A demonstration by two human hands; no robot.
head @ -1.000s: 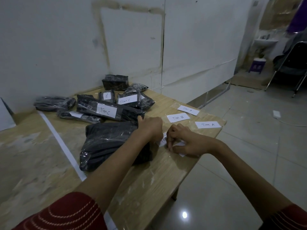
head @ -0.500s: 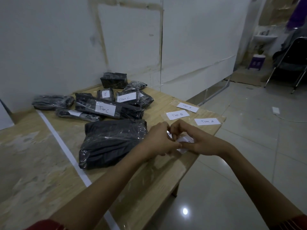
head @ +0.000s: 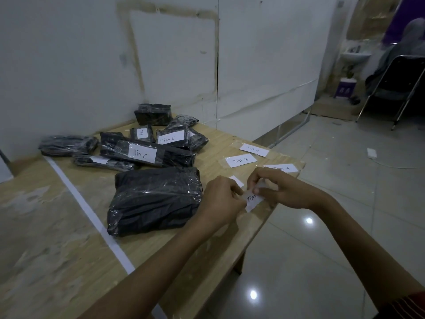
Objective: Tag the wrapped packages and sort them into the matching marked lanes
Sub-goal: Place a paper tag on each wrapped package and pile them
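left hand (head: 222, 199) + right hand (head: 279, 188): pinching one "Tim" paper tag (head: 253, 200) between fingertips, above table's (head: 207, 245) right edge | large untagged black wrapped package (head: 154, 200): just left, mid-table | tagged packages (head: 142, 153): far edge

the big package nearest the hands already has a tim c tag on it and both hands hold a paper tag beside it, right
Not quite. The head view shows the big package untagged. Both the left hand and right hand do hold a paper tag beside it.
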